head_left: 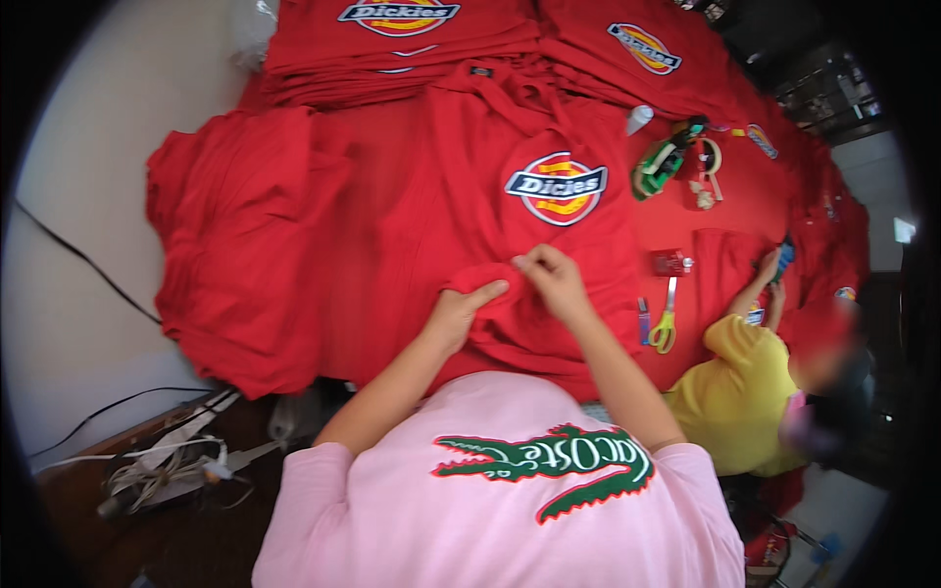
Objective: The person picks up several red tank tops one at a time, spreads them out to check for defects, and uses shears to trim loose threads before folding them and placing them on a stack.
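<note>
A red collared shirt [412, 196] with a round logo patch [557, 188] on its chest lies spread in front of me. My left hand [461, 316] grips a bunched fold of it, thumb on top and fingers hidden underneath. Just right of that, my right hand [551, 279] pinches the same cloth between thumb and fingertips, below the patch. Whether something small is between those fingertips I cannot make out. To the right of the shirt lie scissors [664, 331] with yellow handles and a small blue tool [644, 321] beside them.
Stacks of folded red shirts [402, 49] line the far side. A red garment pile [230, 245] sits at left. On the right are a green tape dispenser [667, 165], a small red box [670, 263] and a co-worker in yellow [740, 392]. Cables [186, 470] tangle at lower left.
</note>
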`<action>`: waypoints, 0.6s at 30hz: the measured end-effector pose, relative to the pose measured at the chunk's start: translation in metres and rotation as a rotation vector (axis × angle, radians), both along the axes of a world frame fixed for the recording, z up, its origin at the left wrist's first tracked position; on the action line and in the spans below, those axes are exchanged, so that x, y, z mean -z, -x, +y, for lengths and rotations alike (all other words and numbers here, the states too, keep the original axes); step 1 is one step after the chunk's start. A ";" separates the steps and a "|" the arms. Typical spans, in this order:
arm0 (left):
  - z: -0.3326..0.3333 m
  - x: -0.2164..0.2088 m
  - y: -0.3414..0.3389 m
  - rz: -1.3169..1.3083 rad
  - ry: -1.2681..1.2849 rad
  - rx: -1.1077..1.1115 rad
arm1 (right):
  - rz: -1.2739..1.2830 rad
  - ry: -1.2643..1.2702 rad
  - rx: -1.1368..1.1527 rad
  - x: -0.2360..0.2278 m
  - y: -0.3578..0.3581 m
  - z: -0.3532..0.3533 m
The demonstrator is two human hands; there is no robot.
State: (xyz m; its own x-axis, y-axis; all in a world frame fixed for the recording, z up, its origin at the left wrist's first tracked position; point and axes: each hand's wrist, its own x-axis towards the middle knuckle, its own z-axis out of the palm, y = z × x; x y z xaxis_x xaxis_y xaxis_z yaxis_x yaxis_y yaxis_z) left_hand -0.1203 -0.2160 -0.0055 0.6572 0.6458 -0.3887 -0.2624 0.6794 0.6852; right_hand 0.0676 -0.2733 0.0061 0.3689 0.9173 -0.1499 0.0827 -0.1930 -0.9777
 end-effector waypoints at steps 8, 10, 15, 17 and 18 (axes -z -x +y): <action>-0.024 0.053 -0.022 0.294 0.260 -0.226 | -0.812 -0.228 0.047 0.037 0.073 -0.007; -0.022 0.053 -0.026 0.274 0.353 -0.183 | -0.840 -0.233 0.017 0.028 0.074 -0.007; -0.024 0.041 -0.036 0.399 0.308 -0.239 | -0.855 -0.238 -0.089 0.021 0.057 0.011; -0.018 0.048 -0.039 0.326 0.308 -0.240 | -0.920 -0.102 -0.065 0.020 0.042 0.017; -0.010 0.050 -0.041 0.289 0.299 -0.252 | -0.950 -0.048 -0.056 0.015 0.038 0.023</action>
State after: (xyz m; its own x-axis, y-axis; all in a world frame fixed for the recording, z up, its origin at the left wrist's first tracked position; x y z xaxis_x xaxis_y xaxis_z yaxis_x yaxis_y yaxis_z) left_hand -0.0797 -0.2264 -0.0550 0.3328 0.6031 -0.7249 -0.2718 0.7975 0.5387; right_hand 0.0293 -0.2499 -0.0091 0.2724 0.9348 0.2280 0.8546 -0.1262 -0.5037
